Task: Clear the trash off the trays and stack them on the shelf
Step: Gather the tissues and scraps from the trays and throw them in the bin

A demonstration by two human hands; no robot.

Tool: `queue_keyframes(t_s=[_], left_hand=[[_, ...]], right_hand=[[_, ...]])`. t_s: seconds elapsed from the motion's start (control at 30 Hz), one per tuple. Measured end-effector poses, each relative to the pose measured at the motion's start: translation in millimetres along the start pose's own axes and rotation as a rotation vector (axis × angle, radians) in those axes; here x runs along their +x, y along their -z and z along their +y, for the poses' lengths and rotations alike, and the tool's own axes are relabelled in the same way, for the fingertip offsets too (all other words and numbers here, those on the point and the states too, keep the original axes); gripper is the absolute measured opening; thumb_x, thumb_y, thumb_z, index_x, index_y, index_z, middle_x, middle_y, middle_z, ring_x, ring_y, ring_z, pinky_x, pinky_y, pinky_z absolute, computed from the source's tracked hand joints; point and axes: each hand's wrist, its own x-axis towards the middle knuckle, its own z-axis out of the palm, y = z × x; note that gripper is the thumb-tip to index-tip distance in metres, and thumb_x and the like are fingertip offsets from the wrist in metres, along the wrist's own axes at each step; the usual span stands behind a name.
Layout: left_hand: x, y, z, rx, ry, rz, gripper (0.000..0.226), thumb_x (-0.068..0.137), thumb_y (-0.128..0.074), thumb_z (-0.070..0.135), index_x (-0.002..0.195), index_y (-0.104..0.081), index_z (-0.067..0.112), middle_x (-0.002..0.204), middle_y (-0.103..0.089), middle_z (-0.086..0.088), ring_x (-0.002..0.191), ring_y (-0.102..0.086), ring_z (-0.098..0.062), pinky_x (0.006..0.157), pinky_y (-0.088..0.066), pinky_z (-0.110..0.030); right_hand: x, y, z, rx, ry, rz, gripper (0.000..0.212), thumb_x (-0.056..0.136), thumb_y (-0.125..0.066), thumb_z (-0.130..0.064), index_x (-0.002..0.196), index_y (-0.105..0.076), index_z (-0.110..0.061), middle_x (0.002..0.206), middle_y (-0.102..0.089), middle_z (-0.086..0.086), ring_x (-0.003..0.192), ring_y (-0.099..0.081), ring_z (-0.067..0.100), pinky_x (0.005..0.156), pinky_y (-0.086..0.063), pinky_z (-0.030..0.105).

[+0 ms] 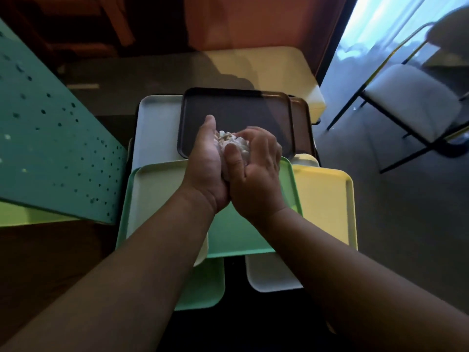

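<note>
A wad of crumpled white paper trash (234,144) is pressed between my two hands above the trays. My left hand (206,168) cups it from the left and my right hand (256,174) closes over it from the right. Below them lie several overlapping trays: a black tray (236,107) at the back, a pale grey tray (154,128) to its left, a green tray (238,232) under my wrists, a pale green tray (149,199) at the left and a yellow tray (324,201) at the right. No trash shows on the bare tray surfaces.
A teal perforated metal panel (50,138) slants along the left. A cream stool (286,69) stands behind the trays. A chair with a pale cushion and black frame (411,102) stands at the right on dark floor. More tray corners (271,278) stick out near me.
</note>
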Motion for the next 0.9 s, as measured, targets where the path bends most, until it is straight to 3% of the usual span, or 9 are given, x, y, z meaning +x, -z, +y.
queue_keyframes(t_s=[0.07, 0.13, 0.3, 0.37, 0.47, 0.57, 0.63, 0.73, 0.9], left_hand=[[-5.7, -0.2, -0.1, 0.033, 0.058, -0.045, 0.078, 0.097, -0.033, 0.065, 0.113, -0.064, -0.004, 0.103, -0.071, -0.023, 0.101, -0.069, -0.031, 0.104, -0.049, -0.042], [-10.4, 1.6, 0.2, 0.078, 0.091, -0.047, 0.07, 0.101, -0.03, 0.057, 0.109, -0.065, -0.003, 0.1, -0.071, -0.022, 0.098, -0.07, -0.03, 0.101, -0.051, -0.04], [-29.5, -1.1, -8.3, 0.254, 0.096, -0.019, 0.041, 0.103, -0.034, 0.026, 0.093, -0.064, 0.001, 0.079, -0.067, -0.016, 0.071, -0.069, -0.024, 0.064, -0.06, -0.029], [-37.3, -3.1, -11.0, 0.27, 0.096, -0.004, 0.039, 0.103, -0.034, 0.023, 0.096, -0.065, -0.001, 0.079, -0.068, -0.017, 0.07, -0.07, -0.024, 0.064, -0.06, -0.03], [-46.2, -7.9, -12.3, 0.287, 0.048, -0.043, 0.036, 0.103, -0.038, 0.02, 0.108, -0.067, -0.001, 0.091, -0.068, -0.02, 0.083, -0.069, -0.028, 0.078, -0.06, -0.037], [-49.4, -13.9, -13.2, 0.311, -0.001, -0.058, 0.033, 0.104, -0.037, 0.014, 0.096, -0.069, 0.011, 0.09, -0.067, -0.017, 0.08, -0.067, -0.026, 0.072, -0.059, -0.037], [-49.6, -17.0, -14.7, 0.326, -0.013, -0.056, 0.032, 0.103, -0.037, 0.013, 0.112, -0.067, 0.012, 0.096, -0.067, -0.018, 0.081, -0.068, -0.025, 0.065, -0.06, -0.034], [-52.0, -28.0, -17.8, 0.384, 0.017, -0.074, 0.037, 0.104, -0.035, 0.009, 0.132, -0.059, 0.011, 0.11, -0.065, -0.022, 0.086, -0.068, -0.027, 0.064, -0.061, -0.032], [-56.2, -57.1, -36.0, 0.448, 0.151, -0.069, 0.032, 0.104, -0.04, 0.011, 0.126, -0.063, 0.013, 0.099, -0.068, -0.016, 0.08, -0.072, -0.024, 0.062, -0.062, -0.031]], right_hand=[[-5.1, 6.3, -4.3, 0.004, 0.02, -0.008, 0.048, 0.097, -0.045, -0.043, 0.132, -0.06, -0.013, 0.124, -0.055, 0.0, 0.12, -0.048, 0.023, 0.1, -0.044, 0.044], [-13.9, 12.2, -12.3, 0.02, 0.018, -0.002, 0.047, 0.098, -0.046, -0.039, 0.135, -0.061, -0.013, 0.118, -0.054, -0.008, 0.12, -0.052, 0.021, 0.099, -0.047, 0.042], [-35.8, 24.5, -23.8, 0.003, -0.012, 0.074, 0.04, 0.097, -0.048, -0.035, 0.126, -0.066, -0.014, 0.115, -0.059, -0.009, 0.115, -0.056, 0.02, 0.095, -0.05, 0.046], [-42.2, 28.9, -28.1, -0.01, -0.04, 0.085, 0.041, 0.096, -0.047, -0.037, 0.126, -0.065, -0.015, 0.115, -0.06, -0.008, 0.113, -0.055, 0.015, 0.095, -0.05, 0.046], [-51.6, 32.2, -33.7, 0.013, -0.065, 0.116, 0.045, 0.098, -0.048, -0.037, 0.135, -0.06, -0.015, 0.119, -0.061, -0.004, 0.11, -0.055, 0.007, 0.094, -0.053, 0.045], [-56.7, 34.2, -34.5, 0.015, -0.054, 0.167, 0.048, 0.101, -0.048, -0.035, 0.143, -0.054, -0.013, 0.132, -0.064, 0.01, 0.12, -0.061, 0.02, 0.098, -0.053, 0.047], [-58.0, 37.7, -36.0, 0.083, -0.065, 0.17, 0.043, 0.102, -0.047, -0.036, 0.14, -0.055, -0.018, 0.128, -0.067, 0.013, 0.118, -0.064, 0.022, 0.096, -0.055, 0.048], [-59.7, 49.0, -42.1, 0.23, -0.136, 0.157, 0.027, 0.1, -0.047, -0.044, 0.126, -0.053, -0.045, 0.122, -0.067, 0.009, 0.114, -0.066, 0.023, 0.092, -0.057, 0.052], [-71.1, 77.5, -42.2, 0.223, -0.215, 0.203, 0.023, 0.099, -0.046, -0.045, 0.12, -0.056, -0.045, 0.119, -0.066, 0.001, 0.112, -0.064, 0.02, 0.094, -0.055, 0.053]])
